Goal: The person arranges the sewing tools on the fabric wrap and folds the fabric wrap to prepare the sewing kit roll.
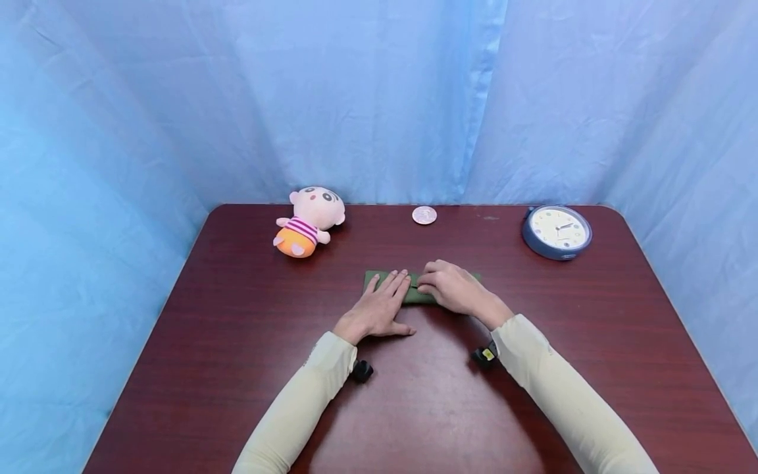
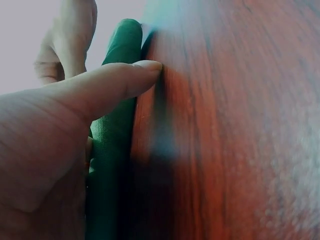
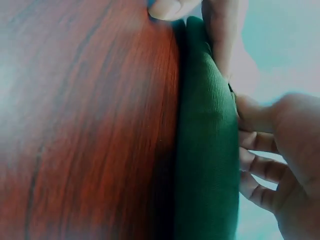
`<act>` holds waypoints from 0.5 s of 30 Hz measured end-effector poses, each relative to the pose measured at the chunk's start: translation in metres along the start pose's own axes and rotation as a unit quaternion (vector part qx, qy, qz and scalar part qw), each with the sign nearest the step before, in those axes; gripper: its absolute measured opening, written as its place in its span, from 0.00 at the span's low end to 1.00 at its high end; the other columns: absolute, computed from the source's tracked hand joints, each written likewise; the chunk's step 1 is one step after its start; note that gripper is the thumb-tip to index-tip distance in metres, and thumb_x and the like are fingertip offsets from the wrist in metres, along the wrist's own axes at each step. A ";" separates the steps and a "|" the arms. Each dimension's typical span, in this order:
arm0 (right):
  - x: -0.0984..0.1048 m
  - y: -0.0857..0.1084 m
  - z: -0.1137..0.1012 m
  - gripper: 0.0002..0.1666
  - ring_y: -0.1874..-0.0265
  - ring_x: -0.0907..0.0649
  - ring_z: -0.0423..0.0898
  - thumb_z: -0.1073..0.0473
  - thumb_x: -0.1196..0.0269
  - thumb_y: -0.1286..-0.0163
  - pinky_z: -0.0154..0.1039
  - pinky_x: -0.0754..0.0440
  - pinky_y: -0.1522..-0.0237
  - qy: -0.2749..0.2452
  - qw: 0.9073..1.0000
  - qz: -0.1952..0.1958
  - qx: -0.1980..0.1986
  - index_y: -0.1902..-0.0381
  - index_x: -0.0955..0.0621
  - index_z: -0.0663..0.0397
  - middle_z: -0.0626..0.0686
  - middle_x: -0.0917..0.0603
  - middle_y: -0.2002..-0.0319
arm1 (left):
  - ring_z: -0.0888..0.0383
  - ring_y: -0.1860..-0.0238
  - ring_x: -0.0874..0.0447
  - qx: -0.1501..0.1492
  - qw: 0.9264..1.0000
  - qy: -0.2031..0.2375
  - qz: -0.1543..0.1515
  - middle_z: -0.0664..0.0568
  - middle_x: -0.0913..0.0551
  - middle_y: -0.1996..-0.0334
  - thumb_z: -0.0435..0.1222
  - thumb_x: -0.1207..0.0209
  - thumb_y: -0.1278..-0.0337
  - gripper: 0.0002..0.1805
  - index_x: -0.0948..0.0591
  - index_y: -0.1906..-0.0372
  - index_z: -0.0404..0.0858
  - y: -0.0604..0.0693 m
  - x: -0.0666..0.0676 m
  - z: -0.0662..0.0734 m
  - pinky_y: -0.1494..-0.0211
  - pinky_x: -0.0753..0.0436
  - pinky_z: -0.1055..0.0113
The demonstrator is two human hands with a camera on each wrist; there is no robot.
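A long, flat bundle of green fabric (image 1: 419,297), seemingly a folded cloth or pouch, lies crosswise at the middle of the table. Spread fingers of my left hand (image 1: 379,309) press on its left part, with the thumb out to the side on the tabletop. My right hand (image 1: 453,286) has curled fingers at the bundle's upper face, right of centre. In the right wrist view, the thumb and fingertips of the right hand (image 3: 295,145) pinch at an edge of the green fabric (image 3: 207,145). What lies under the left palm is hidden.
A plush doll (image 1: 308,220) in a striped top lies at the back left of the brown table (image 1: 237,368). Near the back edge is a small round pale disc (image 1: 424,215). At the back right rests a blue-rimmed clock (image 1: 558,232). Blue curtains (image 1: 367,99) surround the table.
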State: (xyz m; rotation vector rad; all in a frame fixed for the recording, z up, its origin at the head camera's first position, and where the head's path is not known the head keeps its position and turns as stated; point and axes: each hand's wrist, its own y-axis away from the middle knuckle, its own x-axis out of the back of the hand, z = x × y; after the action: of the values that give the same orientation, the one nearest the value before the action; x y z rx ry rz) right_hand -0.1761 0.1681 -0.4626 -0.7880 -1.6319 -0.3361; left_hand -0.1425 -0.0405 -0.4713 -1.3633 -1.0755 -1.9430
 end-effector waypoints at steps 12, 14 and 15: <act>-0.008 0.003 -0.022 0.17 0.67 0.24 0.50 0.50 0.26 0.46 0.41 0.22 0.66 0.256 0.962 0.031 0.092 0.67 0.13 0.59 0.52 0.18 0.69 | 0.50 0.16 0.57 -0.014 1.000 0.005 0.001 0.47 0.55 0.17 0.66 0.41 0.43 0.59 0.53 0.19 0.37 0.001 0.001 0.001 0.17 0.50 0.46; -0.010 0.003 -0.024 0.14 0.69 0.24 0.50 0.54 0.28 0.46 0.41 0.23 0.67 0.261 0.960 0.047 0.094 0.69 0.13 0.59 0.52 0.19 0.71 | 0.50 0.17 0.57 -0.013 1.000 0.001 0.005 0.46 0.55 0.17 0.66 0.40 0.43 0.59 0.53 0.19 0.37 0.002 0.001 0.001 0.17 0.50 0.46; -0.010 0.003 -0.024 0.13 0.69 0.25 0.50 0.55 0.29 0.46 0.41 0.24 0.68 0.261 0.959 0.051 0.094 0.70 0.14 0.60 0.52 0.19 0.71 | 0.50 0.17 0.57 -0.012 1.000 -0.001 0.007 0.46 0.55 0.17 0.66 0.40 0.43 0.59 0.52 0.19 0.37 0.002 0.001 0.001 0.17 0.50 0.46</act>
State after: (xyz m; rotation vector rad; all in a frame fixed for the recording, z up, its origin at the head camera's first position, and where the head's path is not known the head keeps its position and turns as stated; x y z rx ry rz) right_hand -0.1556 0.1521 -0.4676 -0.5733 -1.1026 -0.2804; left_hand -0.1409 -0.0406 -0.4692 -1.3815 -1.0452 -1.9506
